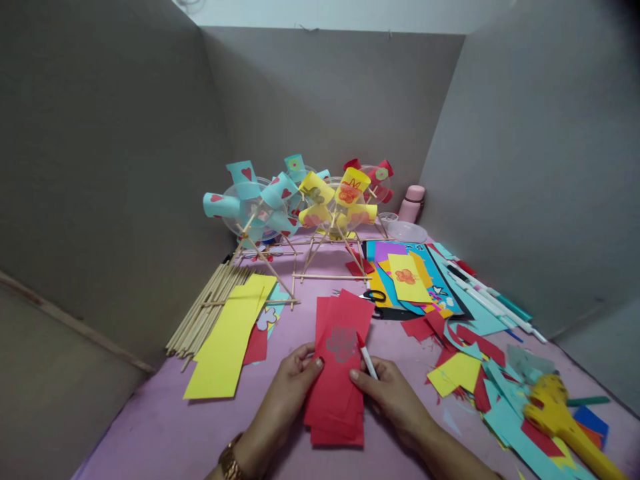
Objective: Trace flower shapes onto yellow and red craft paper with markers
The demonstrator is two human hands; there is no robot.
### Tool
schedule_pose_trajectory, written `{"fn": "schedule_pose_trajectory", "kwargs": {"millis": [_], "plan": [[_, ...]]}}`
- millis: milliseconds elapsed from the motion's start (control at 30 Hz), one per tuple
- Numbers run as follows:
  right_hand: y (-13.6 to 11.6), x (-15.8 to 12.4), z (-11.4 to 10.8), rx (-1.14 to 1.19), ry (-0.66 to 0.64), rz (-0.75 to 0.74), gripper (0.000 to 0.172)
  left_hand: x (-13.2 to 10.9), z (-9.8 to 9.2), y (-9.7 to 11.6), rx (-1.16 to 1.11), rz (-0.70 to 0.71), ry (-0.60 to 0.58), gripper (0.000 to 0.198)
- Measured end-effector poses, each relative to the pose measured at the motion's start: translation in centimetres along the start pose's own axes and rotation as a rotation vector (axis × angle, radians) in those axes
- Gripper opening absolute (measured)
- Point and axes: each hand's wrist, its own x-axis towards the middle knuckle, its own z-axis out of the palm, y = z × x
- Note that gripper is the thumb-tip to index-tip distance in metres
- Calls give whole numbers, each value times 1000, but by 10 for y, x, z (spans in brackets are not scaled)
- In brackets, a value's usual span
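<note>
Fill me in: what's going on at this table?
A person is working on a stack of red paper strips on a pink table. The left hand pinches the stack's left edge; the right hand holds a white pen beside a flower outline drawn on the top strip. Paper windmills stand at the back, with wooden sticks left and paper scraps right.

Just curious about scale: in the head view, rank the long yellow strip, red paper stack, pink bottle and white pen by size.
1. long yellow strip and red paper stack: alike, unranked.
2. pink bottle, farthest away.
3. white pen, partly hidden in right hand.
</note>
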Motion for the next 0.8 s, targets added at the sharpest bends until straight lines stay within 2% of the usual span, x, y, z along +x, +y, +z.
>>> {"fn": "schedule_pose_trajectory", "kwargs": {"millis": [167,367,467,567,700,800], "plan": [[2,1,-4,-7,39,3,48,1,-2,3,27,52,40,44],[1,3,-9,-27,100,-2,47,13,-21,16,100,131,214,30],[1,3,-13,-38,89,7,47,23,-27,25,129,173,272,31],[2,4,-19,-51,69,27,47,38,-26,36,152,192,273,34],[-1,-1,-29,-67,49,61,45,56,-23,48,173,200,191,37],[-5,-12,-40,-13,-69,104,41,64,-23,53,193,192,135,39]]}}
